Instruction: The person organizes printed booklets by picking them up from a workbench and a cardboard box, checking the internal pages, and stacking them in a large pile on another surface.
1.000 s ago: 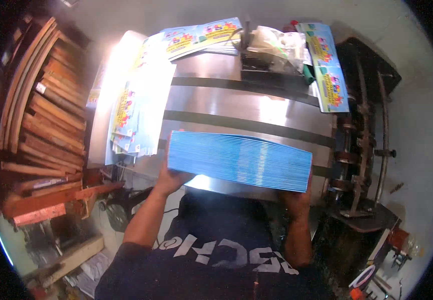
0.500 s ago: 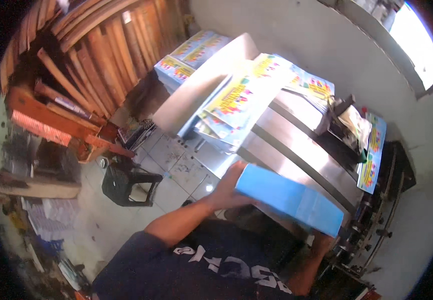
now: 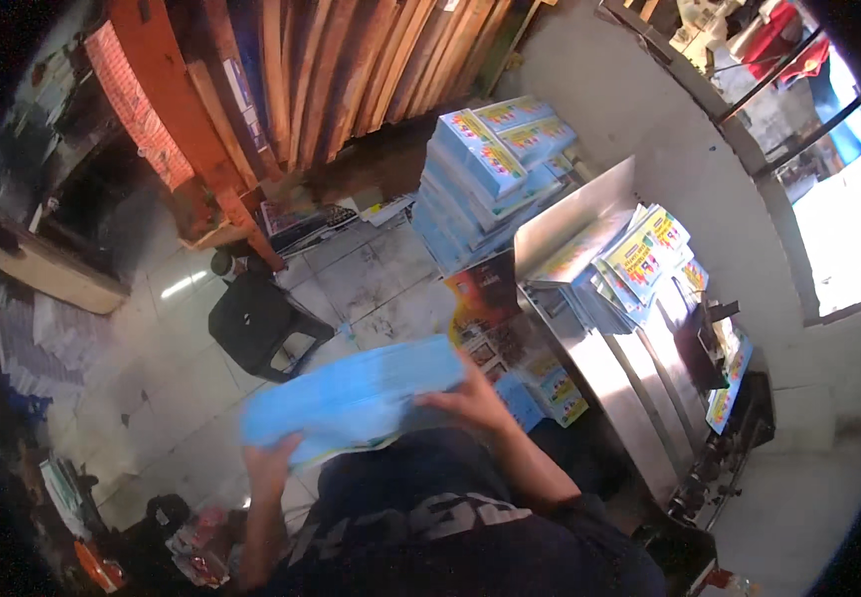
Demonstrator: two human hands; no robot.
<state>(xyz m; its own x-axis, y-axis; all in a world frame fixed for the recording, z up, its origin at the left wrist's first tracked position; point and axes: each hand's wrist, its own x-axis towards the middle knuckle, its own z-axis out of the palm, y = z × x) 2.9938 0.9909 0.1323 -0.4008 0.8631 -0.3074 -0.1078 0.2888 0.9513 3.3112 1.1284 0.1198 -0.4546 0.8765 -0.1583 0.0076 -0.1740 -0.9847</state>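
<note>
Sagging blue paper stack [image 3: 356, 396], two-handed.

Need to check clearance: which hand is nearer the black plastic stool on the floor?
Left. The left hand grips the blue paper stack's lower end, just below the black stool; the right hand holds the far end, further off.

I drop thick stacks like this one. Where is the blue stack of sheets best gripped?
Grip the blue stack at its two short ends, as the left hand and right hand do, coming from each side. It is long and sags, so support under both ends probably steadies it.
</note>
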